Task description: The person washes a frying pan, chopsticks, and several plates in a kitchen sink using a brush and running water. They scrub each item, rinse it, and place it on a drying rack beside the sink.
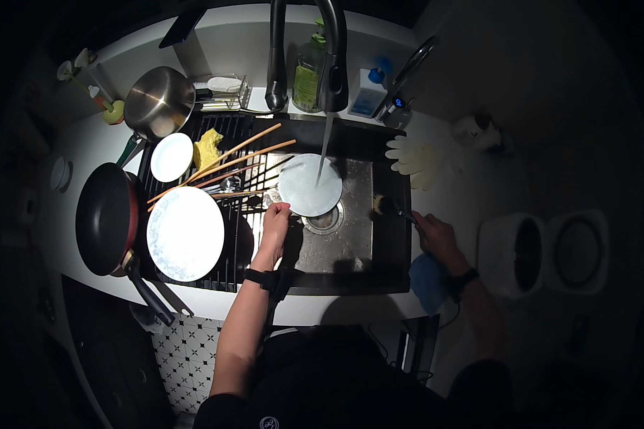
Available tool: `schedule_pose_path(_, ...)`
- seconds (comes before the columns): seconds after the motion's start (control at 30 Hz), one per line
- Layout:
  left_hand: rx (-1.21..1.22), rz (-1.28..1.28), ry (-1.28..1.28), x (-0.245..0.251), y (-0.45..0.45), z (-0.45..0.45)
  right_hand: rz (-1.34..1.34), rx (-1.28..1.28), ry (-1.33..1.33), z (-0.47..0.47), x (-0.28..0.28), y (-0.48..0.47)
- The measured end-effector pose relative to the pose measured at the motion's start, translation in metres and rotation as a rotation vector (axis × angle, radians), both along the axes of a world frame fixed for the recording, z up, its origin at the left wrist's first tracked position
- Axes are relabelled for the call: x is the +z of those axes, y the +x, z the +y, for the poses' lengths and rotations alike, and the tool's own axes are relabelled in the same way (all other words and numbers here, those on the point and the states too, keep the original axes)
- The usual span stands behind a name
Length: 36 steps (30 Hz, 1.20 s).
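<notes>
My left hand (275, 228) grips the near left rim of a round pale plate (303, 179) above the dark sink (335, 260). A stream of water (327, 137) falls from the black faucet (334, 80) onto the plate's face. Part of the metal drain (333, 225) shows just below the plate. At the sink's right edge my right hand (437, 238) is closed around the handle of a dish brush (389, 205), its bristles pointing left over the sink. The brush and the plate are apart.
Left of the plate, a black rack (231, 273) bears a white patterned plate (185, 233), a small white dish (172, 157), a yellow sponge (207, 149) and chopsticks (247, 156). A frying pan (104, 220) and steel saucepan (158, 102) stand farther left. Pale gloves (416, 161) lie right of the sink.
</notes>
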<state>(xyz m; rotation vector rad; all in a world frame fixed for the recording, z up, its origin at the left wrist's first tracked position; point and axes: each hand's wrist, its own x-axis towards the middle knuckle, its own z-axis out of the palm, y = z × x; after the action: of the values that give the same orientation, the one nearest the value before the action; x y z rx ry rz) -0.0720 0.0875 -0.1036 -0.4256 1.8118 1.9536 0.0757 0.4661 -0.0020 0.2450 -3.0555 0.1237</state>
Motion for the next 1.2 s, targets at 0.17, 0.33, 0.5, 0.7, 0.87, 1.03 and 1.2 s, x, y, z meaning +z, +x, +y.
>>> schedule_pose_path(0.17,0.035,0.026,-0.029,-0.005,0.000,-0.002,0.036,0.018,-0.036,-0.011,-0.004,-0.003)
schedule_pose_path(0.33,0.027,0.008,-0.103,-0.005,0.004,0.003,-0.123,-0.009,0.031,-0.056,0.015,-0.025)
schedule_pose_path(0.5,0.107,0.025,-0.080,0.003,0.007,-0.001,0.066,0.074,-0.523,-0.127,0.013,-0.066)
schedule_pose_path(0.7,0.111,-0.029,-0.108,0.010,0.007,-0.023,-0.246,-0.229,-0.680,-0.179,-0.009,-0.082)
schedule_pose_path(0.87,0.171,0.036,-0.190,-0.006,0.006,-0.026,0.092,0.038,-0.705,-0.197,-0.003,-0.084)
schedule_pose_path(1.03,0.157,0.109,-0.259,-0.026,0.007,-0.024,-0.440,-0.117,-0.269,-0.228,0.022,-0.099)
schedule_pose_path(1.2,0.082,0.073,-0.130,-0.035,0.012,-0.021,-0.107,0.076,-0.691,-0.276,0.062,-0.161)
